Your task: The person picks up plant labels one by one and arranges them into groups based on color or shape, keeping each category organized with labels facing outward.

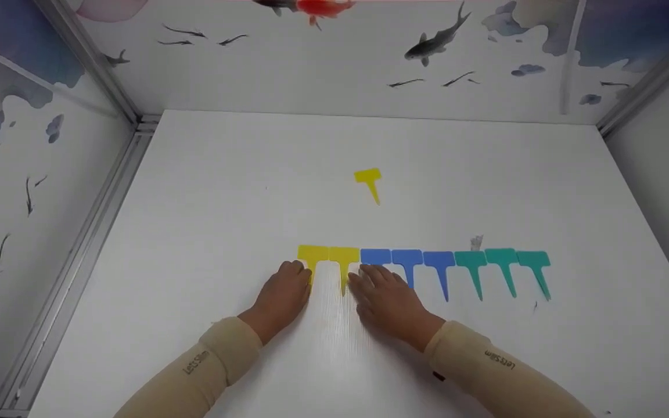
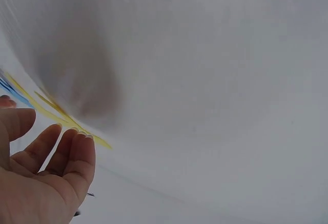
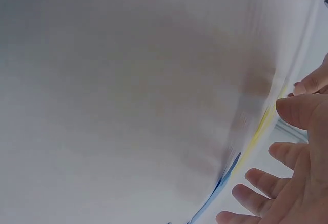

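A row of T-shaped plastic plant labels lies across the white table: two yellow labels [image 1: 343,255] at the left, three blue labels [image 1: 438,259] in the middle, three teal labels [image 1: 501,256] at the right. Their heads line up edge to edge, stems toward me. My left hand [image 1: 281,296] rests its fingertips at the stem of the leftmost yellow label, partly covering it; in the left wrist view its fingers are loosely bent. My right hand [image 1: 391,305] lies with fingers spread over the first blue label, hiding its stem, its thumb beside the second yellow stem.
A single yellow label [image 1: 368,175] lies apart, farther back on the table [image 1: 224,174]. A small grey mark [image 1: 476,242] shows behind the first teal label. White panels [image 1: 323,69] printed with fish stand at the back and sides, with a metal frame [image 1: 85,232] on the left.
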Demonstrator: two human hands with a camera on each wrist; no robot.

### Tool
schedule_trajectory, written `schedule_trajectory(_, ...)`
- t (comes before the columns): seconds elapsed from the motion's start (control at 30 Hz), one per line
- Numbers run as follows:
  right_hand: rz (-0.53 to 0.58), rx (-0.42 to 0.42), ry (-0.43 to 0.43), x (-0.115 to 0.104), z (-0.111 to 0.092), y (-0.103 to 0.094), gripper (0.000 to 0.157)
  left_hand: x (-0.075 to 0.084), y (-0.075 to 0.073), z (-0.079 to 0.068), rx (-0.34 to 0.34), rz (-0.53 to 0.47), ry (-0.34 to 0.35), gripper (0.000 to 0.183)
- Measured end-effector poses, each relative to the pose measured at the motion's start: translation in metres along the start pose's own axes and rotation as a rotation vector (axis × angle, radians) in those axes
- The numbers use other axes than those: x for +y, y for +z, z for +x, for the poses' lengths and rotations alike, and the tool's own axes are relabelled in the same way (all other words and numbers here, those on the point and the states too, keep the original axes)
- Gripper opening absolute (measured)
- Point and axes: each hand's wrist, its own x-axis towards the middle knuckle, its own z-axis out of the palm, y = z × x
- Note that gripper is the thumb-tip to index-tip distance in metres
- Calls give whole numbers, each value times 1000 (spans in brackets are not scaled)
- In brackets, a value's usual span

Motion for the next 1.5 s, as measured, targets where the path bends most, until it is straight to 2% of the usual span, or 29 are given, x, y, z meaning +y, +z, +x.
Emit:
schedule_trajectory(0.27,-37,22,21,10,4,-4,56,0,6,-8,53,135,99,37)
schedule_trajectory(0.47,44,34,99,20,9,-8,61,-1,11,-10,48,108,106,40)
schedule_trajectory(0.63,126,5,173,28,14,-16,68,-3,15,-12,65,128,126,38)
schedule_trajectory(0.93,182,-17,230,51,25,-30,70,-4,19,-12,89,123,131,36)
schedule_trajectory(1.23,202,-41,303,74,54,-39,66,-4,22,-12,91,151,114,38)
schedule_trajectory(1.5,225,-128,347,94,84,-37,59,-3,22,-10,111,149,122,37)
